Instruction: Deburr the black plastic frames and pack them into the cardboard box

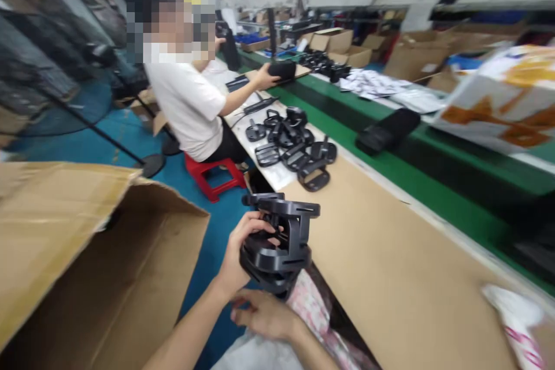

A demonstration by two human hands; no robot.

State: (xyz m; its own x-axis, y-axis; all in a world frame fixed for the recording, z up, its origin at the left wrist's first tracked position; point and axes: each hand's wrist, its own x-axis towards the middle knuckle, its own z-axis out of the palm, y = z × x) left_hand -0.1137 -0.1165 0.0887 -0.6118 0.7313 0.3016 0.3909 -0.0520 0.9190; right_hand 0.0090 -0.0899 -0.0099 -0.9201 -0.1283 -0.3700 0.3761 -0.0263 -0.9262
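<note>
Head view: black frames (277, 260), round-cornered, slotted, bunched together; left hand's (234, 254) grip curled round their left side; right hand (266, 313) nearer, fingers loosely parted.

Carton (160, 243) left, worktable (390, 254) right, held parts (299, 243) between.

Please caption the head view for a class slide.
Left hand grips black parts, right hand close by, cardboard box at left.

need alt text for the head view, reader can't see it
A person's left hand holds a cluster of black parts beside a workbench, the right hand below. Similar parts lie piled on the workbench; beyond, a seated co-worker in white holds a dark object.
</note>
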